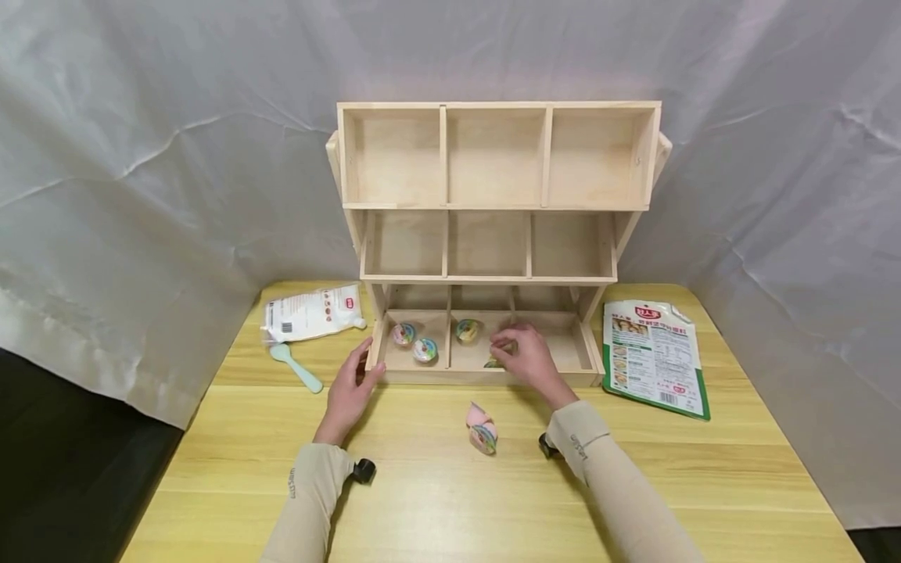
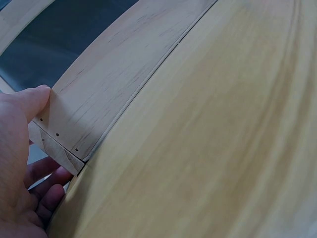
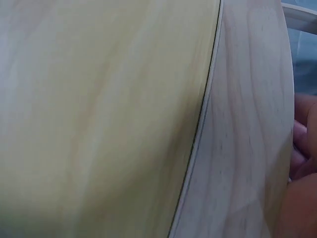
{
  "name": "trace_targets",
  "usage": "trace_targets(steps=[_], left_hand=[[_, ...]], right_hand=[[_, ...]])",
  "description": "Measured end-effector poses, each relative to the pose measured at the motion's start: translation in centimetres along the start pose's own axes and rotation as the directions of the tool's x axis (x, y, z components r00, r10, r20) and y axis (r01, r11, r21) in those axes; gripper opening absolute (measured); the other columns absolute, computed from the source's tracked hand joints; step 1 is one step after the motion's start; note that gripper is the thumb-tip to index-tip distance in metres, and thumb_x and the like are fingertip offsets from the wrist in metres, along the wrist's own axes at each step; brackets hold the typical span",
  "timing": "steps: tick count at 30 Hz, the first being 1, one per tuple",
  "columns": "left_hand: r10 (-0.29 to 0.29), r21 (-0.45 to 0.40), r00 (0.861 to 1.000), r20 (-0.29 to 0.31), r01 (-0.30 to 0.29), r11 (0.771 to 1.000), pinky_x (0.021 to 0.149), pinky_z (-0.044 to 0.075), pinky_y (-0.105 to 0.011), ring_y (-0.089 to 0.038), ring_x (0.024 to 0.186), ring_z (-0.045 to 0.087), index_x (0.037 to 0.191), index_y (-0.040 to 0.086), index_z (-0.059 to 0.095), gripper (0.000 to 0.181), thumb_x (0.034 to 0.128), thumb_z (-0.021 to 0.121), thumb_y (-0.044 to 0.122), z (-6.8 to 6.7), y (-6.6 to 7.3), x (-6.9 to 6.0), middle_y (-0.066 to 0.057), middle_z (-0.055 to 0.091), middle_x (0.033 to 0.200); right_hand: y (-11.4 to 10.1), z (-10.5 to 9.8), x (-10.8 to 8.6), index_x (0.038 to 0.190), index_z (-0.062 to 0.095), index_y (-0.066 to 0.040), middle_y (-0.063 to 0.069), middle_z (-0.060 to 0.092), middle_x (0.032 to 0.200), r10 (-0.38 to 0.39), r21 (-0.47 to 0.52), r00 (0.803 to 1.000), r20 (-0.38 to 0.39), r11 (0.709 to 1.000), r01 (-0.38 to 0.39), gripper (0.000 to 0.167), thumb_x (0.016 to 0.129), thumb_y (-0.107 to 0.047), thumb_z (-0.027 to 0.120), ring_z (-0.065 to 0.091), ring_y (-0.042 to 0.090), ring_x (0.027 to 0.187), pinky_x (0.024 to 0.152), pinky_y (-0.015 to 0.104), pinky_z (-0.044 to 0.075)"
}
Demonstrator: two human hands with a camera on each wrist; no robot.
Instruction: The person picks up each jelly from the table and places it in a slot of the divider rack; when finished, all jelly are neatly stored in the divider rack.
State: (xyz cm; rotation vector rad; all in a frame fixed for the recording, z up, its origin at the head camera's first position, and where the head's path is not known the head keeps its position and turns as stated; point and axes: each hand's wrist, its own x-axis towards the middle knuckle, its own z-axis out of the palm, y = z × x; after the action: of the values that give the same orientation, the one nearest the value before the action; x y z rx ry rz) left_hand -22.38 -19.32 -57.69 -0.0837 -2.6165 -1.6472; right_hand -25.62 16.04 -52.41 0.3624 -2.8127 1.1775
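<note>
Cups (image 1: 483, 438) on the table (image 1: 422, 500), toward the person from the right hand (image 1: 526, 360), the nearer one; its fingers bent at another cup (image 1: 492, 363) in the middle compartment (image 1: 463, 356), hold unclear; left hand (image 1: 349, 395) gripping the box (image 1: 429, 377).

Compartment rack (image 1: 496, 208) at table (image 1: 422, 508) rear. Jelly cups (image 1: 425, 349) in bottom-left and bottom-middle bins (image 1: 464, 359), more out front. Left: spoon (image 1: 296, 367) before squeeze pouch (image 1: 310, 314). Right: food packet (image 1: 656, 358).

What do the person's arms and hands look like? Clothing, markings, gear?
Left hand and right hand: no gloves. Left sleeve and right sleeve: beige, wrist-length, small dark lettering near the ends, hard to read. Small black device at each wrist.
</note>
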Motion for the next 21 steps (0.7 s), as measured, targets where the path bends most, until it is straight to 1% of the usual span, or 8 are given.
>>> trace_targets(steps=[3,6,8,10,13,15,18,21], left_hand=[[0.0,0.004,1.0,0.001,0.0,1.0,0.11,0.047,-0.051,-0.034,0.128,0.059,0.161,0.027,0.037,0.065,0.1033,0.063,0.042,0.0,0.0,0.1,-0.019,0.057,0.147],[-0.002,0.007,1.0,0.0,0.002,1.0,0.11,0.048,-0.052,-0.034,0.128,0.059,0.161,0.028,0.037,0.065,0.1033,0.063,0.042,0.0,0.0,0.1,-0.019,0.057,0.147],[-0.002,0.005,1.0,-0.001,0.002,1.0,0.109,0.048,-0.052,-0.034,0.128,0.059,0.161,0.028,0.037,0.065,0.1032,0.063,0.043,0.0,0.0,0.1,-0.018,0.057,0.146],[0.0,0.004,1.0,-0.001,0.0,1.0,0.109,0.048,-0.052,-0.034,0.127,0.06,0.161,0.028,0.037,0.065,0.1032,0.063,0.043,0.0,0.1,0.0,-0.018,0.058,0.146],[0.003,0.001,1.0,-0.001,-0.003,1.0,0.109,0.048,-0.051,-0.034,0.127,0.06,0.161,0.027,0.037,0.065,0.1034,0.063,0.043,-0.1,0.1,0.0,-0.019,0.058,0.145],[0.002,0.002,1.0,-0.002,-0.002,1.0,0.108,0.048,-0.051,-0.034,0.126,0.06,0.161,0.027,0.037,0.064,0.1035,0.063,0.042,-0.1,0.1,0.0,-0.019,0.058,0.145],[0.003,0.006,1.0,-0.003,-0.003,1.0,0.108,0.049,-0.05,-0.033,0.126,0.061,0.161,0.026,0.037,0.064,0.1039,0.063,0.04,-0.1,0.1,0.1,-0.019,0.059,0.145],[0.01,0.002,1.0,-0.004,-0.009,1.0,0.107,0.05,-0.051,-0.034,0.125,0.061,0.161,0.025,0.037,0.064,0.1042,0.063,0.038,0.0,0.1,0.1,-0.02,0.059,0.145]], right_hand=[[-0.1,-0.6,-0.1,0.109,0.078,-0.003,0.009,0.078,0.102,-0.041,-0.019,0.998,0.049,0.999,0.042,0.02,0.093,-0.016,0.077,0.059,0.038,0.122,0.111,0.06,0.042],[0.1,-1.2,-0.1,0.109,0.078,-0.004,0.006,0.079,0.1,-0.068,-0.042,0.992,0.109,0.996,0.073,0.022,0.093,-0.019,0.078,0.058,0.038,0.125,0.109,0.058,0.045],[0.4,-1.3,0.0,0.11,0.078,-0.006,0.005,0.079,0.103,-0.069,-0.053,0.988,0.137,0.996,0.077,0.023,0.093,-0.021,0.079,0.058,0.037,0.126,0.108,0.057,0.046],[0.6,-1.4,0.1,0.108,0.079,-0.008,0.005,0.078,0.107,-0.06,-0.062,0.986,0.153,0.996,0.07,0.022,0.092,-0.023,0.08,0.056,0.036,0.131,0.111,0.057,0.044],[0.8,-1.4,0.4,0.104,0.08,-0.01,0.007,0.077,0.113,-0.07,-0.068,0.987,0.146,0.994,0.08,0.017,0.092,-0.023,0.08,0.055,0.036,0.133,0.114,0.057,0.042],[0.8,-1.2,0.5,0.103,0.081,-0.01,0.008,0.077,0.111,-0.086,-0.075,0.988,0.128,0.993,0.096,0.015,0.093,-0.021,0.078,0.057,0.035,0.129,0.113,0.057,0.043],[0.8,-0.9,0.6,0.105,0.08,-0.008,0.009,0.077,0.105,-0.094,-0.091,0.991,0.09,0.991,0.103,0.015,0.096,-0.019,0.074,0.06,0.035,0.121,0.109,0.056,0.045],[0.8,-0.5,0.7,0.11,0.079,-0.007,0.01,0.077,0.108,-0.082,-0.131,0.995,0.059,0.987,0.089,0.018,0.098,-0.019,0.072,0.06,0.036,0.12,0.109,0.058,0.045]])
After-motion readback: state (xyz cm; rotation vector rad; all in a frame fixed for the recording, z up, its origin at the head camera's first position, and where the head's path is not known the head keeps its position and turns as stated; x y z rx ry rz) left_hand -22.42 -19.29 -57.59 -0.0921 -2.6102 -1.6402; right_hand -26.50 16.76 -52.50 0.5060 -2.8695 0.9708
